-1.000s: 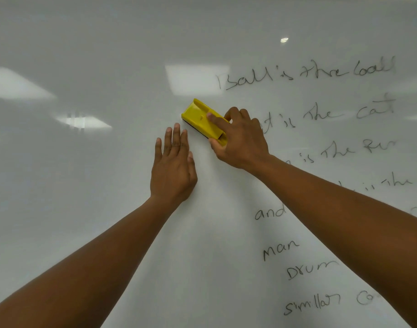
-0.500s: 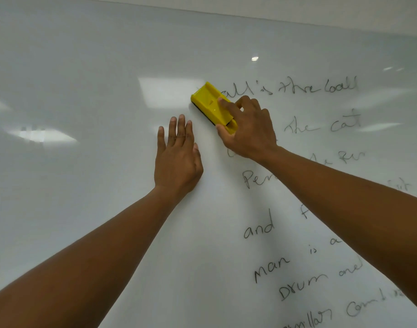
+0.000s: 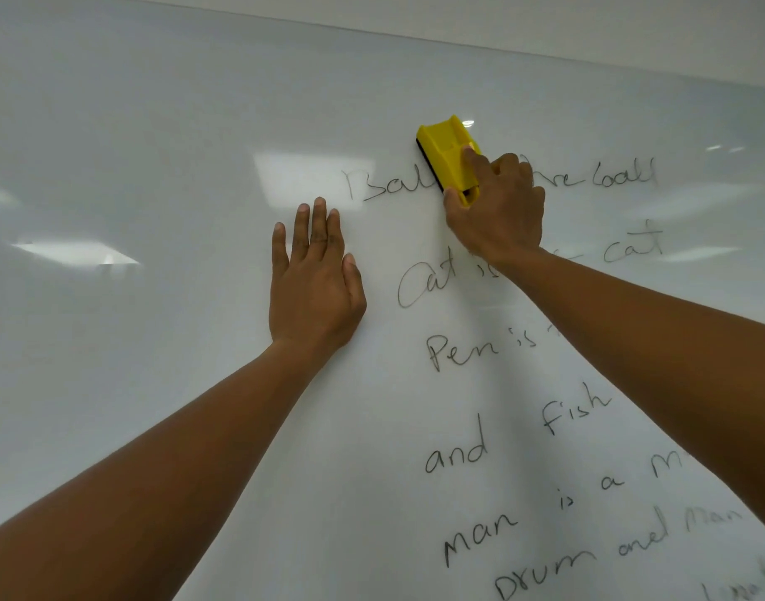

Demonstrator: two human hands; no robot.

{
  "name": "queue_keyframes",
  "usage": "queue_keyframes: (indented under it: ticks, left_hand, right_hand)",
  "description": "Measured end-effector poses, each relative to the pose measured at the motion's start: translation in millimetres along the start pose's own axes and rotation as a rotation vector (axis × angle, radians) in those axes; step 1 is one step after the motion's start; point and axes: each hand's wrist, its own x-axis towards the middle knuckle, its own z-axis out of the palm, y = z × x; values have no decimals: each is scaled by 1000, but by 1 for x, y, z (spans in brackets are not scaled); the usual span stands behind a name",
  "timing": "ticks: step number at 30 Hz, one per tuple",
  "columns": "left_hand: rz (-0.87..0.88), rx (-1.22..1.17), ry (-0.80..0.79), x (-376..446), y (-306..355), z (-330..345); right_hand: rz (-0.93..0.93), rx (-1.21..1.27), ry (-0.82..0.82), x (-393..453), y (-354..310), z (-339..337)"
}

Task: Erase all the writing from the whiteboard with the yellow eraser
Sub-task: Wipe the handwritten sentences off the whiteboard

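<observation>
The whiteboard point(image 3: 155, 145) fills nearly the whole view, its left part bare and glossy with ceiling-light reflections, its right part covered in handwriting point(image 3: 459, 353) that runs in lines from the top row down to the bottom edge of the picture. Almost all of that writing is there to be read: "Cat", "Pen", "and fish", "man is a", "Drum" and more below, so by my reckoning the job has barely begun and nearly every line is left to wipe.

The left hand point(image 3: 313, 281) lies flat against the board with fingers straight and together, holding nothing, just left of the writing. The right hand point(image 3: 500, 210) grips the yellow eraser point(image 3: 448, 156), forefinger laid along its back and thumb at its lower side, pressing its dark pad to the board. The eraser sits tilted across the top row, in the middle of that line, with "Ball" to its left and the row's last words to its right. What lies under it is hidden, so whether any letters are gone there cannot be told.
</observation>
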Motion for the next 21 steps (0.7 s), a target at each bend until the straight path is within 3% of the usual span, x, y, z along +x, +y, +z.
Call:
queue_keyframes:
  ticks: [3,8,13,16,21]
  left_hand:
    - [-5,9,3,0,1,1]
    - [-17,33,1,-1,2,2]
    - [-28,38,18,-3,4,2]
    - [-33,33,23,-3,5,1]
    - [-48,34,27,-4,5,1]
  right_hand:
    - [-10,29,-2,1,0,2]
    - [-199,31,7,-4,-3,3]
    - [-9,68,-22,3,1,3]
    - [10,77,-24,2,0,3]
    - [-218,106,-60,-11,-9,2]
